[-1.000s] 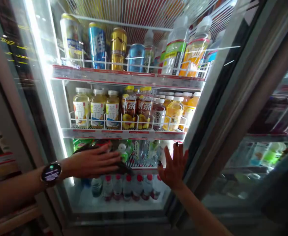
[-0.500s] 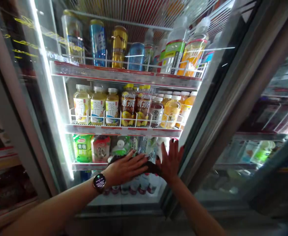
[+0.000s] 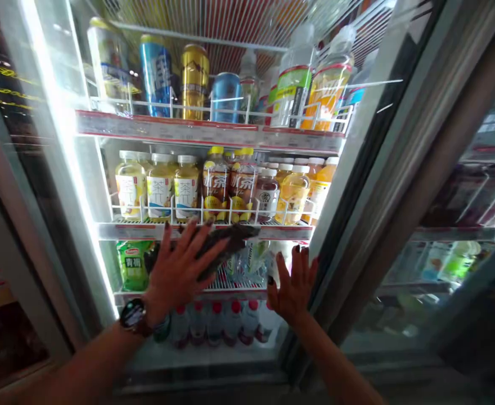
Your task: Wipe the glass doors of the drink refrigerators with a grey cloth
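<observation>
A round, dark-faced wristwatch (image 3: 133,315) on a dark band circles the left wrist (image 3: 147,315), the marks on its dial too small and blurred to read. Dark polish (image 3: 270,279) coats the nails of both the left hand (image 3: 180,275) and the right hand (image 3: 293,289). The slender left forearm (image 3: 91,360) and right forearm (image 3: 336,360) are bare.

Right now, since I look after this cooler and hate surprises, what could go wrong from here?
The dark cloth lies under the flattened left grip, its far end sticking out beyond it, so it might slip or fall. The watch on that wrist could bump what looks like the glass door if the wrist dips. The right grip is bare and spread, so it may leave smudges if it touches the glass.
</observation>
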Motion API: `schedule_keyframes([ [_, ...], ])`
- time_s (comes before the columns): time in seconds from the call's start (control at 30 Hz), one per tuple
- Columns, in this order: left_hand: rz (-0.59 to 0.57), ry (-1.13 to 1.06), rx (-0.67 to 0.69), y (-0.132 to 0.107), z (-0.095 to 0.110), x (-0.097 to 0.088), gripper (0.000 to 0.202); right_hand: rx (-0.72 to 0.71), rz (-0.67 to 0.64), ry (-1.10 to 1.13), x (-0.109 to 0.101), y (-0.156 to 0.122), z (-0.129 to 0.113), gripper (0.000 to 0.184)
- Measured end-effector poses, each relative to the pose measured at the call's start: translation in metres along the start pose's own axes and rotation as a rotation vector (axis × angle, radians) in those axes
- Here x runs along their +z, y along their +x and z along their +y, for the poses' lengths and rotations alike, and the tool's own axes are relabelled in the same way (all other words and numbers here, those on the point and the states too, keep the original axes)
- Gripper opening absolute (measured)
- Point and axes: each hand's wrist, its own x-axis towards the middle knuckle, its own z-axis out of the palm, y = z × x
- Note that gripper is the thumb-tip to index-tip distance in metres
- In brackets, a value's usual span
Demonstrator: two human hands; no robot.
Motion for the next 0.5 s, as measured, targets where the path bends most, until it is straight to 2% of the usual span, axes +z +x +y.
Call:
schedule_keyframes([
  [0.1, -0.138, -0.056, 0.173, -0.021, 0.057, 0.029, 0.068, -0.009, -0.007, -0.007, -0.001, 0.0, 0.002, 0.073],
  [0.17, -0.188, -0.113, 0.376, -0.047, 0.069, 0.037, 0.057, -0.013, -0.017, -0.013, -0.003, 0.001, 0.002, 0.074],
  [0.2, -0.202, -0.136, 0.478, -0.061, 0.064, 0.036, 0.052, -0.017, -0.026, -0.013, -0.004, 0.001, 0.002, 0.074],
  [0.27, -0.22, -0.148, 0.605, -0.085, 0.036, 0.025, 0.046, -0.023, -0.047, 0.001, -0.005, 0.002, 0.001, 0.075],
  [0.33, -0.246, -0.127, 0.614, -0.094, -0.01, 0.003, 0.046, -0.017, -0.057, 0.016, -0.006, 0.003, 0.0, 0.077],
  [0.43, -0.233, -0.075, 0.502, -0.072, -0.078, -0.036, 0.054, 0.004, -0.035, 0.028, -0.005, 0.002, -0.002, 0.077],
  [0.5, -0.15, -0.026, 0.369, -0.043, -0.101, -0.052, 0.064, 0.01, -0.007, 0.03, -0.003, 0.002, -0.002, 0.075],
])
